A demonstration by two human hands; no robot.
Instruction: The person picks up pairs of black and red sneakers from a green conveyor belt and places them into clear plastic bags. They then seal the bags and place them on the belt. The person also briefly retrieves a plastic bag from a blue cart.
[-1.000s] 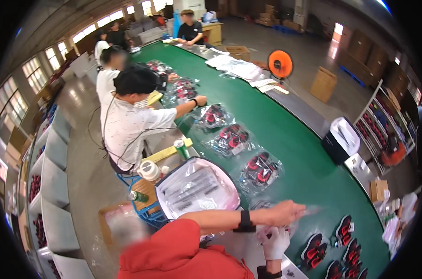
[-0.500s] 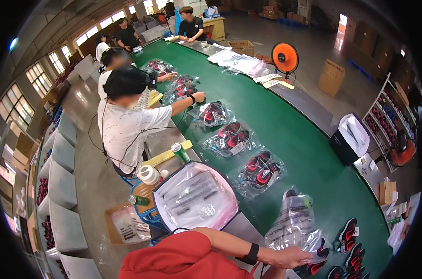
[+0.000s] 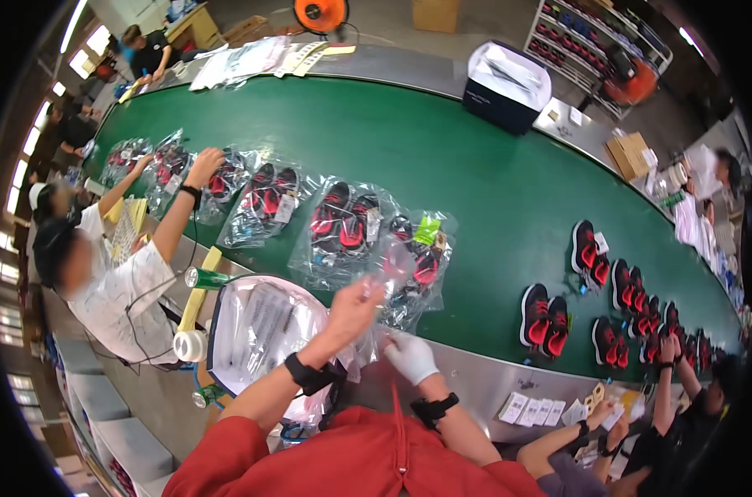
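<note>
My bare left hand [image 3: 355, 313] is closed, pinching a thin clear plastic bag [image 3: 397, 263] above the near edge of the green table. My right hand [image 3: 412, 358], in a white glove, is lower and beside it, with its fingertips closed on the loose plastic. Just beyond the hands lies a bagged pair of black and red shoes [image 3: 426, 267] with a bright green piece on it. Left of that pair rests another bagged pair [image 3: 343, 224]. By my left forearm stands a box [image 3: 219, 319] lined with plastic and holding flat clear bags.
Unbagged shoes [image 3: 545, 323] stand in pairs along the green table [image 3: 484, 190] to the right. Co-workers sit on both sides; one reaches an arm [image 3: 173, 215] over bagged shoes at left. A dark blue box [image 3: 500, 116] stands at the far edge, with cans [image 3: 206, 278] near my left.
My view has swung right. My left hand has come back from the far right with the plastic, and my gloved right hand has come into view. The bagged shoes now lie before me.
</note>
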